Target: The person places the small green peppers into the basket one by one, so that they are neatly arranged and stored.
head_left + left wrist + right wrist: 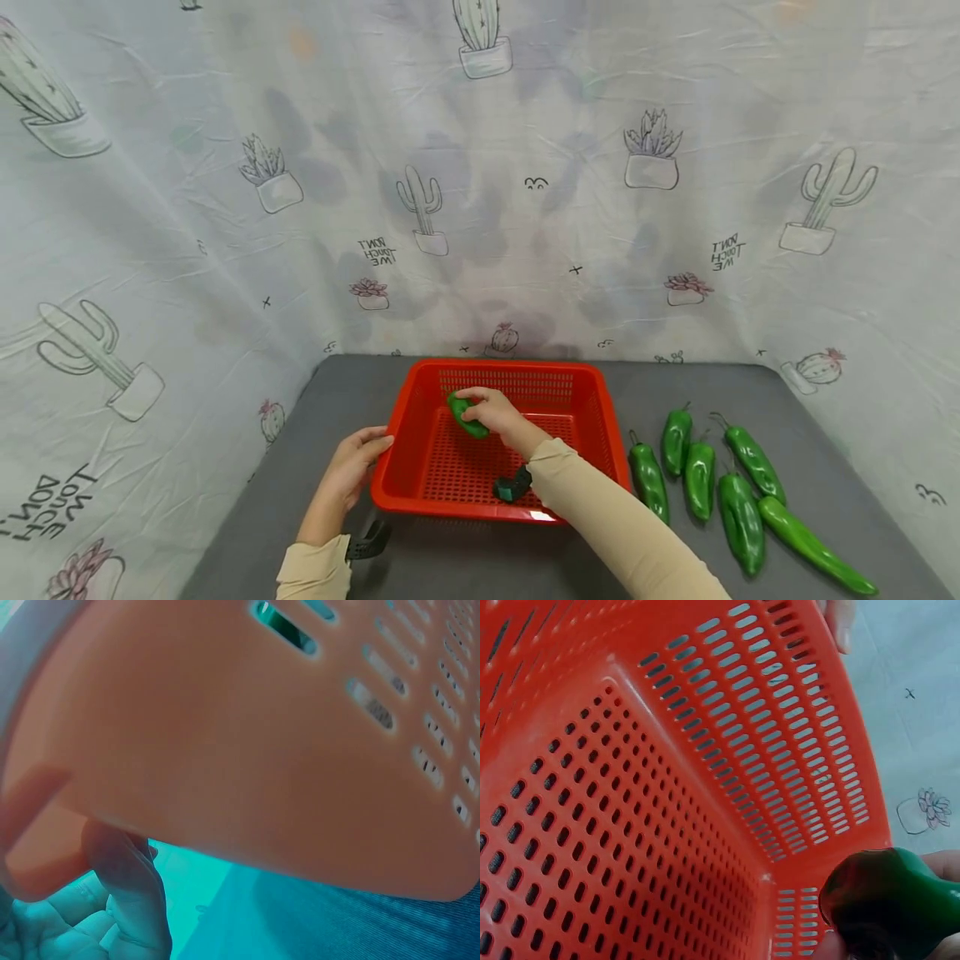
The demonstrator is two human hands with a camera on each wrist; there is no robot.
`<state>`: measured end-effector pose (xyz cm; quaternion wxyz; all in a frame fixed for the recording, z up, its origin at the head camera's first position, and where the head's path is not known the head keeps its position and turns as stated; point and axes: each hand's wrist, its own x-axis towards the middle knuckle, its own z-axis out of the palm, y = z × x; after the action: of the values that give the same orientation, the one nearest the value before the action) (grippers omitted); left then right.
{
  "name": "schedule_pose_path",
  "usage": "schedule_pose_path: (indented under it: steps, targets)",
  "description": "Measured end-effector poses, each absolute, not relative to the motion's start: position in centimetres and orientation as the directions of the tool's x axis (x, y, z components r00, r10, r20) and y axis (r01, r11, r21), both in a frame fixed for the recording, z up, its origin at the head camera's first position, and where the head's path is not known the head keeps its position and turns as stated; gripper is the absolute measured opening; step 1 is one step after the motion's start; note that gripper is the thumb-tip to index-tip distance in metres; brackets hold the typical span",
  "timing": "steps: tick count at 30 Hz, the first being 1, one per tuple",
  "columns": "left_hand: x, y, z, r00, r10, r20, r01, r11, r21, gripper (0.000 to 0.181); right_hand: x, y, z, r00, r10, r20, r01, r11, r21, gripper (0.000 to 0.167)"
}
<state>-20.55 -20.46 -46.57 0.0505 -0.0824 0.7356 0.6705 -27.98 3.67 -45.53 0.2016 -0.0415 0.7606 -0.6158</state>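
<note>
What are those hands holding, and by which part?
The right hand grips a green pepper around its middle; the left hand holds the red basket by its left-side rim.

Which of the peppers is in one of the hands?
The pepper gripped by the right hand, seen against the red basket; the six others lie on the table, right of the basket.
</note>
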Motion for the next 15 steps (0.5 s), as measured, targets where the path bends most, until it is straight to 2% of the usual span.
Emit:
schedule_pose_path:
  steps: [15]
  targets:
    - [-20.4,-20.5,-46.3,-0.978,-0.063,-0.197,-0.202,0.084,0.976,0.041,-28.7,1.9,-47.2,-0.902,-0.310,-0.299,0.214,0.279,-0.936,0.043]
